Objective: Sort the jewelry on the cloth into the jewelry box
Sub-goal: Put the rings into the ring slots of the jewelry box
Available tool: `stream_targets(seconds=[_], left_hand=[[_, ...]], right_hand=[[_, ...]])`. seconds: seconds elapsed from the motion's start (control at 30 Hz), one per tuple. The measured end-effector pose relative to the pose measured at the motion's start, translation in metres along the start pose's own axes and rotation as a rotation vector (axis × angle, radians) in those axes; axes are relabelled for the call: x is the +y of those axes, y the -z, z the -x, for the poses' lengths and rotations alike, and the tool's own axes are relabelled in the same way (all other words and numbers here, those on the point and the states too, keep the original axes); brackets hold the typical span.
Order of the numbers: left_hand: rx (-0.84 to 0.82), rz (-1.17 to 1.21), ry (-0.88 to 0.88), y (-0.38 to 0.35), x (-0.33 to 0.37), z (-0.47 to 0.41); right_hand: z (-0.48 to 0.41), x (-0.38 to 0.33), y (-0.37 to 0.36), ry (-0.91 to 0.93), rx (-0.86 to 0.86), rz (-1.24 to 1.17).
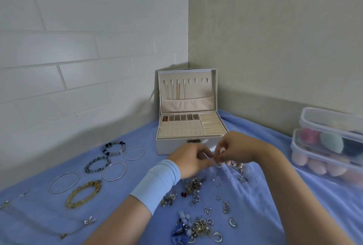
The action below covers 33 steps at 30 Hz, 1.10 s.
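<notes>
In the head view, a soft, fleecy blue cloth (324, 205) is covering the surface in a corner between a white painted-brick wall and a beige textured one. The jewelry box (177, 145), a pale rectangular case with a small metal clasp, is standing open at the back of the cloth. Its cream padded lid is holding thin chains on a row of hooks above a gathered pocket. Its tray is showing small square compartments, a perforated panel and ribbed ring rolls.

Just in front of the box, the left hand (193, 160), wearing a light blue wristband (157, 182), is curling its fingers toward the right hand (233, 150). Whether the left hand is gripping anything cannot be told. The right hand is pinching a small silvery ring (219, 165) with its fingertips, low over the cloth.

Beaded bracelets (114, 148), thin silver bangles (114, 171) and a gold chain bracelet (84, 193) are lying to the left. Loose rings, a butterfly charm (207, 210) and tangled earrings (193, 186) are lying near the arms.

On the right, clear plastic containers (330, 119) are sitting stacked, holding egg-shaped sponges.
</notes>
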<state>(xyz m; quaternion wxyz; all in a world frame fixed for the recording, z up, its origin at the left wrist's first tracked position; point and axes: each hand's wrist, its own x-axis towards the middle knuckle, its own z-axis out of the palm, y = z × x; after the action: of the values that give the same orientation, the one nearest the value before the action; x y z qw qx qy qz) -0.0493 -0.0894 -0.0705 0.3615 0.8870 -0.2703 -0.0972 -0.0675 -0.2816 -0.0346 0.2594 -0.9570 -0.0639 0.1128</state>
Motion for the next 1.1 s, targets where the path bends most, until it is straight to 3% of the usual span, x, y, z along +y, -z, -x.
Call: stream_targets(seconds=[0.13, 0.33, 0.57, 0.73, 0.83, 0.97, 1.1], left_hand=[[0.063, 0.158, 0.046, 0.015, 0.009, -0.009], [-0.021, 0.262, 0.102, 0.025, 0.017, -0.022], [0.194, 0.427, 0.032, 0.032, 0.022, -0.044], [0.341, 0.288, 0.014, 0.032, 0.027, -0.064], [0.339, 0.138, 0.019, 0.029, 0.020, -0.071], [0.310, -0.071, -0.009, 0.023, 0.006, -0.073], [0.339, -0.073, -0.058, 0.022, -0.002, -0.075]], right_hand=[[0.002, -0.005, 0.000, 0.014, 0.048, -0.197], [0.000, -0.005, 0.008, 0.046, 0.121, -0.371], [-0.016, -0.005, 0.027, 0.063, 0.289, -0.534], [-0.042, 0.002, 0.039, 0.045, 0.428, -0.457], [-0.058, 0.010, 0.033, 0.053, 0.493, -0.298], [-0.066, 0.015, 0.023, 0.076, 0.447, -0.128], [-0.069, 0.019, 0.021, 0.091, 0.464, -0.083]])
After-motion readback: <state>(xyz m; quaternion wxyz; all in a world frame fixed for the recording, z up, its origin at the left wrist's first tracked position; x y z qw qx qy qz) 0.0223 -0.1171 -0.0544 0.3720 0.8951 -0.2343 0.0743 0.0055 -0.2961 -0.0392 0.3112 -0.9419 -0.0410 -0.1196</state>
